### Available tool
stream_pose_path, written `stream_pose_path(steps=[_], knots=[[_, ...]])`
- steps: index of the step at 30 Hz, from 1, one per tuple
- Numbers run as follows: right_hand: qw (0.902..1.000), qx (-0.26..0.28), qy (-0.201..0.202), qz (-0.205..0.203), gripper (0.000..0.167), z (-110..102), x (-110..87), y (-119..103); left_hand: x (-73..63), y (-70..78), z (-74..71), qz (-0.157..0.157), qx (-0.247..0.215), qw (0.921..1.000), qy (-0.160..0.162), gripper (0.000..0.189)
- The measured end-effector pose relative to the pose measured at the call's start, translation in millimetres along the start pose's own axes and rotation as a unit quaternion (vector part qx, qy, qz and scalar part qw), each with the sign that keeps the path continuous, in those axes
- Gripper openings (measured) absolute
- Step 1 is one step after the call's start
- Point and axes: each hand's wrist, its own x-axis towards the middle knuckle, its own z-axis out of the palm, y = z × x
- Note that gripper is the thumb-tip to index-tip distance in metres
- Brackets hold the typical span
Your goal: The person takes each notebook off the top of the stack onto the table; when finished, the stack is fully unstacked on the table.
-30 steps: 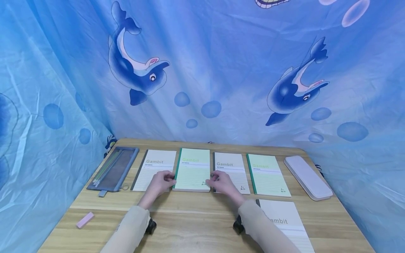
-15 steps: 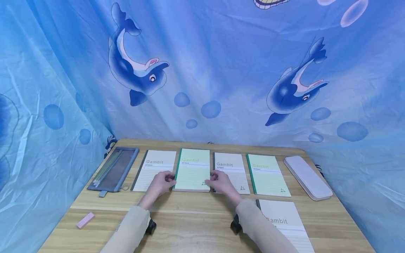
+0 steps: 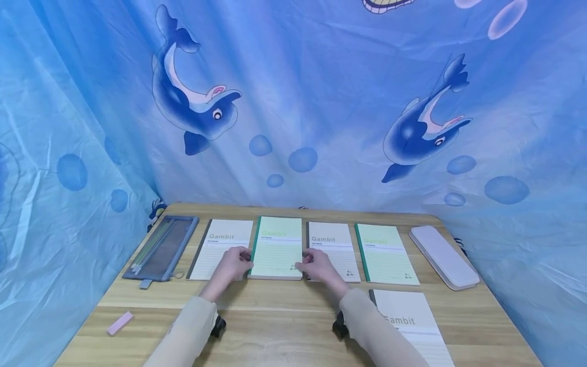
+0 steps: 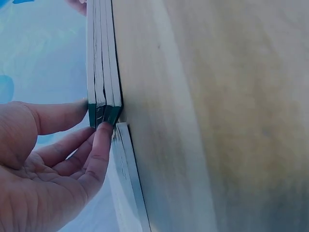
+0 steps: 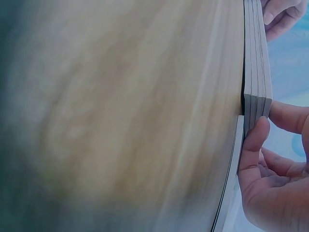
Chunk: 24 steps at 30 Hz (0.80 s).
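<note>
A stack of several notebooks point(image 3: 276, 252) with a light green cover and green spine lies in the middle of the row. My left hand point(image 3: 231, 264) holds its spine side near the front corner; in the left wrist view the thumb is at the top cover and fingertips touch the spine point(image 4: 105, 114). My right hand point(image 3: 317, 264) holds the opposite side near the front, thumb at the cover and fingers against the page edges point(image 5: 256, 104). A white notebook point(image 3: 229, 234) lies under my left hand, and another white notebook point(image 3: 332, 239) under my right.
A blue mesh pencil case point(image 3: 165, 247) with pencils lies at the left. A pink eraser-like block point(image 3: 121, 323) is near the front left. Further right are a green notebook point(image 3: 387, 255), a pale case point(image 3: 444, 257) and a white notebook point(image 3: 412, 306) partly behind my right forearm.
The view has shifted slightly. Both hands stay at the sides of the green-topped stack; my right forearm has moved a little to the left.
</note>
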Motion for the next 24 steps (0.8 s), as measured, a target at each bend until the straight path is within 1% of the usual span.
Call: stream_pose_path(steps=[6,11,14,17,21,24], knots=[[1.0000,0.001,0.007,0.004,0.060,0.5,-0.4,-1.6,3.9,-1.9,-0.5,-0.003,-0.001,1.0000,-0.003,0.036],[0.9997,0.005,0.013,0.020,0.055,-1.5,2.2,-8.6,6.7,-4.0,-1.9,0.002,0.001,0.9999,-0.012,0.036],[0.9993,0.010,0.015,0.032,0.050,-3.6,8.4,-13.5,6.4,-3.4,-3.4,-0.003,-0.003,0.9999,-0.015,0.037],[0.9991,-0.004,0.022,0.037,0.049,-5.9,16.4,-16.6,5.8,-3.1,-2.8,-0.007,-0.008,0.9999,-0.013,0.036],[0.9989,-0.008,0.033,0.033,0.046,-8.4,24.9,-20.8,5.0,-3.5,-1.4,-0.006,-0.012,0.9999,-0.010,0.035],[0.9988,-0.010,0.040,0.027,0.037,-8.0,30.5,-21.7,4.1,-3.8,-0.9,-0.007,-0.012,0.9999,-0.007,0.035]])
